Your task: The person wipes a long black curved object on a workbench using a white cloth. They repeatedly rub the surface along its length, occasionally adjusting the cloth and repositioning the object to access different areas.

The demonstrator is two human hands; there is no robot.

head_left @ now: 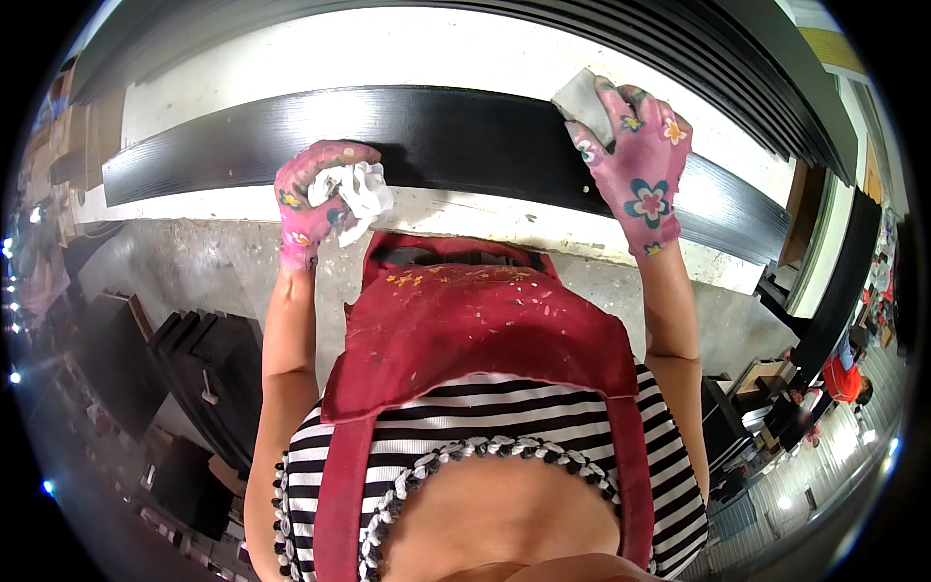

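A long black board [465,136] lies across a white worktop [436,44] in front of me. Both my hands wear pink flowered gloves. My left hand [315,194] is closed round a crumpled white cloth [361,194] at the board's near edge. My right hand [640,155] is closed on a pale grey block [585,105], perhaps a sanding sponge, over the right part of the board. The block sits at the board's far edge; whether it touches the surface I cannot tell.
Several long black boards [679,58] are stacked along the worktop's far side. Black panels [208,373] stand on the floor at the left. Toward the right, away from the worktop, is another person [844,380] in red. Grey concrete floor [194,257] shows below the worktop's near edge.
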